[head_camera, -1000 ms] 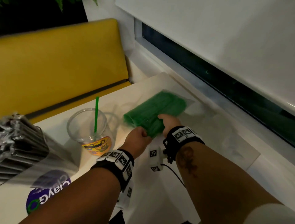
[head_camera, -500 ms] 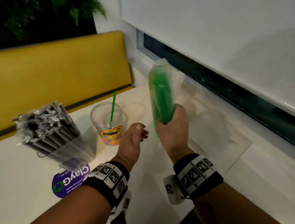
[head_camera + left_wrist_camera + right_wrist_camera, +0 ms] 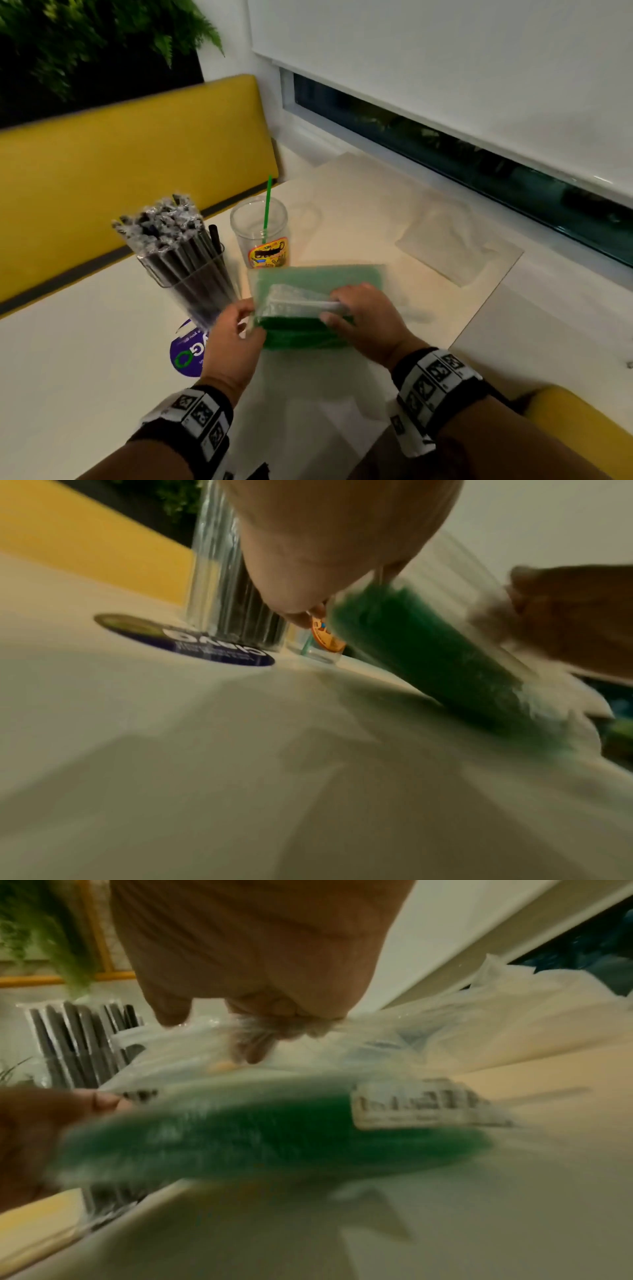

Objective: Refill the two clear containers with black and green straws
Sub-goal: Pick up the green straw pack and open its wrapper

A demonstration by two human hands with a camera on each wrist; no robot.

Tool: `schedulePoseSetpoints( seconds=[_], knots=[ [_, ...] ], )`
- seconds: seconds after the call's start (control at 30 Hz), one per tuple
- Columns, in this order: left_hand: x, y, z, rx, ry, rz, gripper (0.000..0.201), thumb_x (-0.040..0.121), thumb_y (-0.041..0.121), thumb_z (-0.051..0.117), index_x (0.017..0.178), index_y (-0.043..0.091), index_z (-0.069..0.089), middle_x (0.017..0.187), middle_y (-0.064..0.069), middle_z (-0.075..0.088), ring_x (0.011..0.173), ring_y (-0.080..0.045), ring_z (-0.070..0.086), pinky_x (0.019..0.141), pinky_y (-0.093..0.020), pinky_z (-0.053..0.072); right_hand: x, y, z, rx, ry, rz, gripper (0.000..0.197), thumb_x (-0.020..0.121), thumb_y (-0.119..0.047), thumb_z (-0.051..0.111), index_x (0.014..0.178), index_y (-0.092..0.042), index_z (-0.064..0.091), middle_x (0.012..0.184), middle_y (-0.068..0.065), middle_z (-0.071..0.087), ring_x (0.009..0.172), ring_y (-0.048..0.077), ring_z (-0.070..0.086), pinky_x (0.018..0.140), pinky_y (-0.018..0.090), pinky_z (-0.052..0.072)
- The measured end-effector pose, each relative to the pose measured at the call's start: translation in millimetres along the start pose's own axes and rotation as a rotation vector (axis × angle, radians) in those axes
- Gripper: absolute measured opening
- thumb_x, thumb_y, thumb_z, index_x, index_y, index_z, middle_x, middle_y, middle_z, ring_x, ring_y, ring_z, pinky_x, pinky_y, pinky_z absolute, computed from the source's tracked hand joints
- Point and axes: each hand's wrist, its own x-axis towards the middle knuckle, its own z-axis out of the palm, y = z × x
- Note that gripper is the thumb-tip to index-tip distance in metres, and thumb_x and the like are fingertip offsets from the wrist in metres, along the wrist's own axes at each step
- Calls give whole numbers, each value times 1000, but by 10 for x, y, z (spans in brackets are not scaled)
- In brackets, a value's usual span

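A pale tabletop (image 3: pixel 85 359) runs beside a yellow bench (image 3: pixel 137 144). On it lies the clear bag of green straws (image 3: pixel 308 329), flat and crinkled. The left hand (image 3: pixel 233 339) pinches its left edge; the right hand (image 3: pixel 363 322) grips bunched plastic on top. Behind stand a container of black straws (image 3: pixel 185 260) and a clear cup (image 3: pixel 260 236) holding one green straw (image 3: pixel 267 205).

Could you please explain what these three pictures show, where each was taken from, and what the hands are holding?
There is no machine here: a person wears one camera on the head and one on each wrist. The head view looks down at a pale table. The left hand and right hand both grip a clear bag of green straws. Behind it stand a clear container packed with black straws and a clear cup holding one green straw. An empty plastic bag lies further right. The two blurry wrist views show the same bag from close up.
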Motion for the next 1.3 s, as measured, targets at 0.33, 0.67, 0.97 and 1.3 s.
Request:
schedulePoseSetpoints(
  seconds=[0.33, 0.67, 0.97, 1.3],
  knots=[
    [208, 752, 122, 662, -333, 490, 49, 83, 41, 69, 127, 28, 53, 128, 11, 58, 121, -11, 53, 100, -26, 41, 278, -137, -26, -116, 37, -177, 18, 74, -9, 47, 72, -11, 64, 68, 6, 55, 65, 27, 47, 63, 38, 41],
    [811, 862, 102, 1043, -624, 191, 12, 81, 33, 60, 89, 30, 52, 102, 4, 62, 92, -21, 57, 75, -29, 47, 231, 619, -662, -234, -46, 438, 15, 96, -22, 51, 97, -24, 65, 93, -3, 61, 87, 20, 57, 89, 37, 44],
    [859, 1353, 868, 287, -409, 305, 17, 83, 33, 73, 95, 20, 71, 76, 11, 64, 69, -4, 57, 63, -20, 42, 490, 403, -589, 441, 161, 442, 17, 82, -16, 75, 89, -27, 63, 73, -9, 68, 62, 5, 56, 64, 31, 50],
    [831, 1399, 833, 447, -371, 405, 18, 92, 32, 58, 82, 21, 69, 61, 8, 52, 57, -6, 46, 55, -26, 32, 465, 353, -584, 797, 189, 492, 10, 83, -19, 63, 80, -24, 71, 74, 0, 70, 74, 18, 62, 82, 51, 53]
  ],
)
